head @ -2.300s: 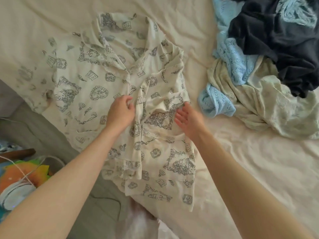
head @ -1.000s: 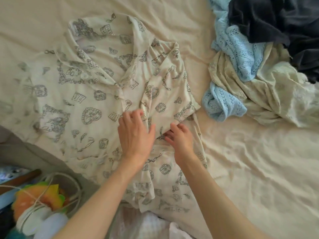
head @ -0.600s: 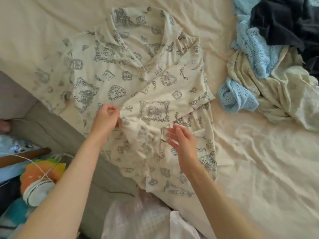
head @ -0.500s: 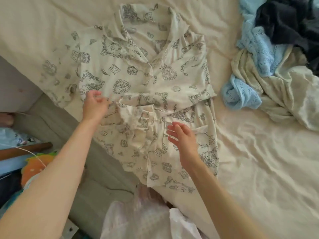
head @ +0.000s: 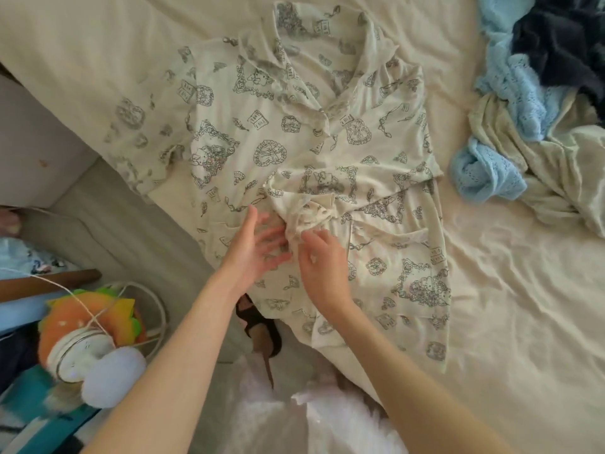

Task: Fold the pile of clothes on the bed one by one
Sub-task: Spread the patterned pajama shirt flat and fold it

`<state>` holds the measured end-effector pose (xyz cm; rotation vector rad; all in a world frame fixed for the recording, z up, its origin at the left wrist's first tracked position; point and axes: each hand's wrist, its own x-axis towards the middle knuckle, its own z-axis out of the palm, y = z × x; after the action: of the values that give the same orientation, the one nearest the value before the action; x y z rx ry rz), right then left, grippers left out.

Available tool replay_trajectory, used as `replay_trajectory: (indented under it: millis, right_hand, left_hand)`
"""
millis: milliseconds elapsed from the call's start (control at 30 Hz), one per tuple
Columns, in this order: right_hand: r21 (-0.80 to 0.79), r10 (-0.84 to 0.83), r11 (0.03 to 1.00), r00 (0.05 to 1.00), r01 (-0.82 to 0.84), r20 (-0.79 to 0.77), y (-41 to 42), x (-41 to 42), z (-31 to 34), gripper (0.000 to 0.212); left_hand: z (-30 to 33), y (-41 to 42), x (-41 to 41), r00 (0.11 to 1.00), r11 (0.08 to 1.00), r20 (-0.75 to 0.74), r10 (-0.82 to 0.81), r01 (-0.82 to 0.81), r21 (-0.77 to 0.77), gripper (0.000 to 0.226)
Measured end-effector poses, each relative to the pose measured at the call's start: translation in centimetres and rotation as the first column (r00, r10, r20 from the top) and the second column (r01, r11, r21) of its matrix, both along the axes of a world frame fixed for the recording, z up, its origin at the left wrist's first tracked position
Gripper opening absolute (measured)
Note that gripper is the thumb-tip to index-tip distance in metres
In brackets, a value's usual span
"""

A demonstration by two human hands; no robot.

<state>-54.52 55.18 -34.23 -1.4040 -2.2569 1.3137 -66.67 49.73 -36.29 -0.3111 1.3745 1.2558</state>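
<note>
both hands (head: 255,250) (head: 322,267) meet at a bunched fold on the printed shirt (head: 327,152), bed (head: 507,322) beneath.

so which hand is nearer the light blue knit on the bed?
Right. The right hand rests on the printed shirt, on the side toward the light blue knit. The left hand sits beside it, further from the knit.

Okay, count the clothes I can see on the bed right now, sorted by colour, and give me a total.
Cream with grey print: 1, the printed cotton collared shirt under both hands
Light blue: 1, the openwork knit garment
Dark navy: 1, the crumpled fabric garment
Pale cream, plain: 1, the rumpled thin garment
Total: 4, as far as the pile shows
</note>
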Motion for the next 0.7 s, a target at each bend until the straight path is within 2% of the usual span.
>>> replay_trajectory:
  millis: [67, 133, 200, 267, 333, 367, 400, 433, 500, 600, 700]
  right_hand:
    - [0.162, 0.281, 0.946, 0.959, -0.28, 0.02, -2.1, -1.6, 0.1, 0.022]
    - [0.11, 0.497, 0.86, 0.867, -0.499, 0.047, -4.1, -2.7, 0.1, 0.032]
    - [-0.003, 0.564, 0.825, 0.825, -0.564, 0.006, -5.3, -3.3, -0.1, 0.034]
    - [-0.107, 0.439, 0.889, 0.895, -0.445, -0.076, -5.9, -3.5, -0.1, 0.031]
    - [-0.232, 0.148, 0.961, 0.989, -0.149, -0.024, -5.9, -3.3, -0.1, 0.028]
    - [-0.288, -0.031, 0.957, 0.999, 0.042, 0.042, -5.5, -3.2, -0.2, 0.028]
    - [-0.342, -0.209, 0.91, 0.972, 0.232, 0.103, -4.9, -2.9, -0.4, 0.028]
    - [-0.404, -0.376, 0.821, 0.915, 0.402, 0.148, -4.1, -2.6, -0.7, 0.028]
    - [-0.535, -0.616, 0.585, 0.763, 0.609, 0.196, -1.8, -2.0, -1.3, 0.025]
    - [-0.725, -0.749, 0.303, 0.625, 0.618, 0.22, 0.9, -2.1, -1.6, 0.019]
    - [-0.82, -0.818, 0.131, 0.528, 0.557, 0.228, 1.7, -3.4, -1.5, 0.027]
  left_hand:
    - [-0.4, -2.1, -2.7, 0.982, 0.998, 0.188, 0.012, -0.022, 0.05, 0.068]
    - [-0.9, -4.6, -5.0, 0.971, 0.995, 0.237, -0.018, -0.007, 0.104, 0.077]
    - [-1.3, -6.5, -6.6, 0.983, 0.996, 0.178, -0.048, 0.034, 0.078, 0.079]
    - [-1.7, -7.7, -7.4, 0.991, 0.997, 0.113, -0.077, 0.074, 0.035, 0.07]
    - [-1.9, -7.9, -7.4, 0.992, 0.996, 0.092, -0.09, 0.088, 0.015, 0.057]
    - [-2.0, -7.7, -7.2, 0.992, 0.996, 0.089, -0.085, 0.086, -0.005, 0.051]
    - [-2.2, -7.4, -7.0, 0.994, 0.996, 0.079, -0.076, 0.079, -0.036, 0.044]
    - [-2.4, -7.1, -6.7, 0.995, 0.995, 0.072, -0.065, 0.07, -0.071, 0.036]
    - [-2.8, -6.5, -5.9, 0.997, 0.988, 0.03, -0.072, 0.076, -0.134, 0.025]
    - [-3.1, -5.7, -4.9, 0.995, 0.979, -0.092, -0.037, 0.018, -0.205, 0.026]
    - [-2.4, -5.5, -4.0, 0.976, 0.985, -0.216, 0.031, -0.067, -0.161, 0.01]
